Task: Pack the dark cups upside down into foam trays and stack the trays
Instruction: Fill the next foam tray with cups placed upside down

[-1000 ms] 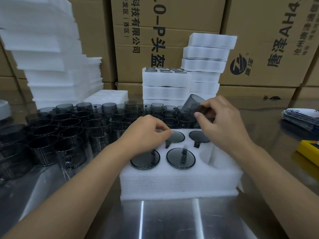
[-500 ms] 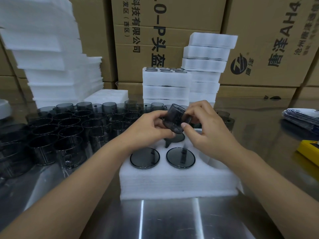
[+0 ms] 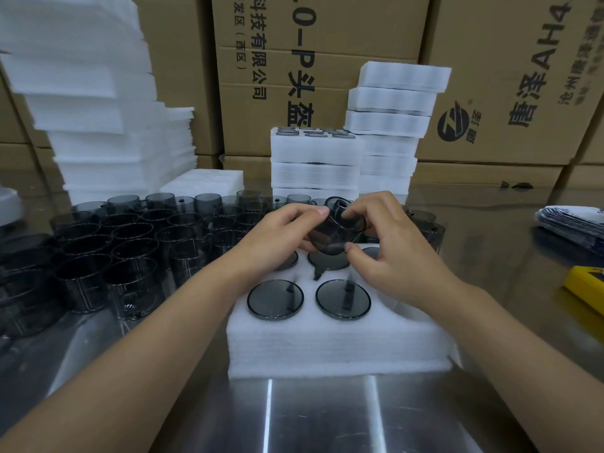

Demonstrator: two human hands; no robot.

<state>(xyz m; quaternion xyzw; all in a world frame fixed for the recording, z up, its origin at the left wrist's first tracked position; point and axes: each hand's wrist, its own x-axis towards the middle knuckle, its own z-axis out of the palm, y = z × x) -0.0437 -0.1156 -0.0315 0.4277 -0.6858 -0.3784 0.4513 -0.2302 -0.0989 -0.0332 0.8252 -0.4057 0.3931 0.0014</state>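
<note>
left hand [image 3: 277, 237] + right hand [image 3: 392, 256] pinch dark plastic cup [image 3: 330, 230] above white foam tray [image 3: 327, 348]. Invert, keep rim level, seat in 4 o'clock pocket [image 3: 390, 310].

the middle cardboard box [image 3: 359, 37] reads "科技有限公司", "(西区)" and "0-p头盔", the right cardboard box [image 3: 490, 47] "唐泽ah4".

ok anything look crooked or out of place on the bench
Mostly tidy. The back right stack of trays is askew: its top three sit shifted and twisted off those beneath. The held cup is tilted over the front tray and not yet seated, which looks like ordinary mid-packing.
</note>
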